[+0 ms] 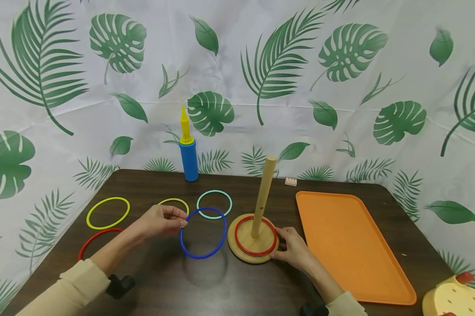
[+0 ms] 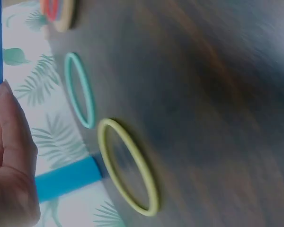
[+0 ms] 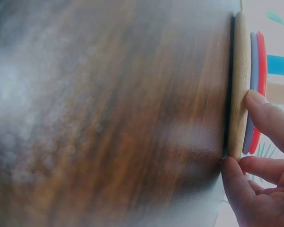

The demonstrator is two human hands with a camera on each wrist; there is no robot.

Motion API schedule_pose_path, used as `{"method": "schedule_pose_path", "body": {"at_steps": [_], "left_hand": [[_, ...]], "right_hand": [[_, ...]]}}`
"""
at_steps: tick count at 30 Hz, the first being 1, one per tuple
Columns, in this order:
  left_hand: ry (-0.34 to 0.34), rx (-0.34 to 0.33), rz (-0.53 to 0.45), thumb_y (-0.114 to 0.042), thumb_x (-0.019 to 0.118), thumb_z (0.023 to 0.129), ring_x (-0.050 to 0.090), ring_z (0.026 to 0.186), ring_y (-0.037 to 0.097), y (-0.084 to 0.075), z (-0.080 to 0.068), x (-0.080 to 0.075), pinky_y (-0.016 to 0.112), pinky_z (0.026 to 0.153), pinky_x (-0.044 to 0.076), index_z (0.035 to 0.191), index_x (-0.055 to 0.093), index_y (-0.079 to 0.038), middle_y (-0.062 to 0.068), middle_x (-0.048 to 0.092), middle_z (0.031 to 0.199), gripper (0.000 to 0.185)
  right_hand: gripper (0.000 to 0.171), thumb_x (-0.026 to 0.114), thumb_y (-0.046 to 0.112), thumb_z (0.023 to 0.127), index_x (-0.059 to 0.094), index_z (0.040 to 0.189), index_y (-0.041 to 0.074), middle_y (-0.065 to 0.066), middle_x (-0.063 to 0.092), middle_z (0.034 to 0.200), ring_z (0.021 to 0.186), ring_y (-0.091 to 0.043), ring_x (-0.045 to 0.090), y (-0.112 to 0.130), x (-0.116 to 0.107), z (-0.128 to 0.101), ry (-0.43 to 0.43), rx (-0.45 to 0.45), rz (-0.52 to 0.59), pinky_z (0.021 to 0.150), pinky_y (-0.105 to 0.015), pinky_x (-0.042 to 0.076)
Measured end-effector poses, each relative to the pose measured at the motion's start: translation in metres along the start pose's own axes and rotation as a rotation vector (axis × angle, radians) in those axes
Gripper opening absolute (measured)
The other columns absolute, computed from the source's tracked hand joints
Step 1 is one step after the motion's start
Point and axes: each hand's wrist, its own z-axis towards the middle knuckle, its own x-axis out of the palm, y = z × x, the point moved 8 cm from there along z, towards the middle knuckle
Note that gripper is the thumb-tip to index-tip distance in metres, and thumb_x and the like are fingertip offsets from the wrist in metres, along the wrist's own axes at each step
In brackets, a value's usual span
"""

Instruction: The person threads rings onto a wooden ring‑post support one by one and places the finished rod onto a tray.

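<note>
Between thumb and fingers, my left hand (image 1: 160, 222) pinches a blue ring (image 1: 201, 257), held up above the table left of a wooden peg stand. The stand has a round base (image 1: 232, 244) and an upright peg (image 1: 264, 191). Around the peg, a red ring (image 1: 257, 254) lies at the base; the right wrist view shows a grey-blue ring (image 3: 254, 56) beneath it. My right hand (image 1: 294, 251) grips the base's right edge, thumb on one face and fingers at the rim. Behind the blue ring lies a turquoise ring (image 1: 214, 191).
A yellow ring (image 1: 88, 218), a yellow-green ring (image 1: 174, 199) and a red ring (image 1: 92, 238), partly hidden by my left arm, lie on the left. A blue pump (image 1: 189, 160) stands behind. On the right are an orange tray (image 1: 345, 245), a small pale block (image 1: 291, 181) and a cream-coloured object (image 1: 458, 296).
</note>
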Motion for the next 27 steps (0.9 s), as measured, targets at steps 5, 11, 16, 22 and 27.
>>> {"method": "schedule_pose_path", "body": {"at_steps": [5, 11, 16, 22, 27], "left_hand": [[-0.014, -0.003, -0.044, -0.02, 0.07, 0.085, 0.063, 0.078, 0.014, -0.018, -0.001, 0.001, 0.033, 0.078, 0.057, 0.111, 0.061, 0.003, 0.002, 0.066, 0.087, 0.037], [-0.015, 0.044, -0.12, -0.019, 0.069, 0.086, 0.064, 0.079, 0.014, -0.04, 0.0, 0.005, 0.028, 0.078, 0.056, 0.115, 0.058, 0.006, 0.002, 0.064, 0.087, 0.039], [-0.018, 0.087, -0.164, -0.019, 0.068, 0.087, 0.065, 0.082, 0.011, -0.058, 0.003, 0.009, 0.028, 0.079, 0.056, 0.118, 0.056, 0.008, 0.0, 0.067, 0.087, 0.042], [-0.036, 0.114, -0.213, -0.02, 0.067, 0.088, 0.065, 0.081, 0.012, -0.078, 0.007, 0.014, 0.027, 0.079, 0.056, 0.117, 0.056, 0.005, -0.002, 0.067, 0.085, 0.04], [-0.034, 0.135, -0.258, -0.019, 0.066, 0.089, 0.063, 0.079, 0.013, -0.095, 0.012, 0.021, 0.023, 0.076, 0.055, 0.116, 0.057, 0.003, -0.001, 0.067, 0.087, 0.036]], "right_hand": [[0.07, 0.083, 0.0, 0.065, 0.051, 0.126, -0.013, -0.019, 0.05, 0.111, 0.105, -0.03, 0.053, 0.001, 0.0, -0.001, -0.004, -0.005, 0.0, 0.08, -0.033, 0.055], [0.071, 0.083, 0.001, 0.065, 0.051, 0.126, -0.013, -0.019, 0.05, 0.111, 0.105, -0.03, 0.053, 0.0, 0.0, 0.0, -0.009, -0.004, -0.003, 0.08, -0.033, 0.055], [0.071, 0.084, 0.002, 0.065, 0.051, 0.126, -0.013, -0.019, 0.05, 0.111, 0.105, -0.029, 0.053, -0.001, 0.0, 0.0, -0.01, -0.003, -0.009, 0.081, -0.034, 0.055], [0.07, 0.083, 0.0, 0.065, 0.051, 0.125, -0.014, -0.019, 0.05, 0.11, 0.104, -0.03, 0.053, 0.001, 0.0, -0.001, -0.014, -0.015, 0.001, 0.081, -0.035, 0.055], [0.07, 0.083, 0.0, 0.065, 0.051, 0.125, -0.015, -0.02, 0.05, 0.11, 0.104, -0.03, 0.053, 0.001, -0.001, -0.001, -0.015, -0.015, 0.006, 0.081, -0.035, 0.055]]}}
